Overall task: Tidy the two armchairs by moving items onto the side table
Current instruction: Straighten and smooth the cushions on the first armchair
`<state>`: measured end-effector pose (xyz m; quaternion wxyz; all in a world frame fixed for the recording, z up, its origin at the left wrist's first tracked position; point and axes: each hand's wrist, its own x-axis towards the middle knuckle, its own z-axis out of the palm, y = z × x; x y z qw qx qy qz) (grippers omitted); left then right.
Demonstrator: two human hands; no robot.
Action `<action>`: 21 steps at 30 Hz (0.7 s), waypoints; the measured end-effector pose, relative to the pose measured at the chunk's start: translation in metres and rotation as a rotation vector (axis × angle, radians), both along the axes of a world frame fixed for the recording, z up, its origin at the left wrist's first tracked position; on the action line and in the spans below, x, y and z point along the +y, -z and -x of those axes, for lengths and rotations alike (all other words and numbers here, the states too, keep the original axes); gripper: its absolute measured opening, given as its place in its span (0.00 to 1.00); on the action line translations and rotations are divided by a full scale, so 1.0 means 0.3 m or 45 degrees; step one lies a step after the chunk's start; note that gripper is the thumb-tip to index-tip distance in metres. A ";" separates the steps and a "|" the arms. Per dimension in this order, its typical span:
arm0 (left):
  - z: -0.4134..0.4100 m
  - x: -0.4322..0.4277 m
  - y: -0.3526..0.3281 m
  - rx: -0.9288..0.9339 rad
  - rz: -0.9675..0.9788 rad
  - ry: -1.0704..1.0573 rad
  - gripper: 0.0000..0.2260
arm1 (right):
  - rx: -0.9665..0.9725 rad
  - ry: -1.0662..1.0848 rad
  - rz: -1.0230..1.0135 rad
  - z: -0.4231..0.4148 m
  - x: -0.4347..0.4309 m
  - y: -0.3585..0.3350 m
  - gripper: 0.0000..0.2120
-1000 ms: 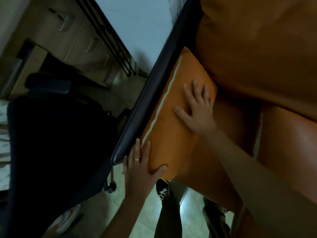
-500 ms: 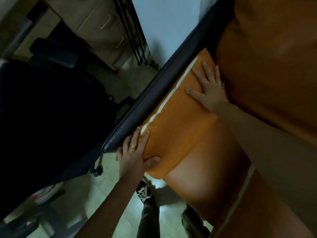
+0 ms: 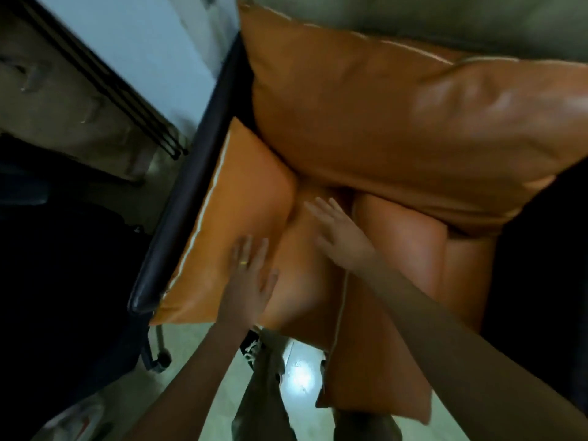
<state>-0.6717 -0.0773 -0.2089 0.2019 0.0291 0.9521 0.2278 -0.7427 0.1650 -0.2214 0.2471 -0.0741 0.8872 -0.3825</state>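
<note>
Head view: my left hand (image 3: pixel 249 275) lies flat, fingers straight, on the small orange side cushion (image 3: pixel 235 211) propped against the dark armrest (image 3: pixel 178 224). My right hand (image 3: pixel 339 240) is spread open over the seat (image 3: pixel 302 297) below the large back cushion (image 3: pixel 397 122); neither holds anything. I see no loose item on this armchair (image 3: pixel 381 361); the worktop and second armchair are out of view, so I judge the clearing here nearly done.

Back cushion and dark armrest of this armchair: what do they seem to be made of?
Back cushion: probably leather or imitation leather, smooth, slight sheen; highlights and creases show. Dark armrest: perhaps padded leather-like covering, semi-gloss; its rounded end catches light. Blur leaves both uncertain.
</note>
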 end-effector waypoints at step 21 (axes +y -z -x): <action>0.361 0.674 0.093 -0.234 -0.004 1.386 0.29 | -0.327 1.764 0.027 -0.905 0.170 0.138 0.30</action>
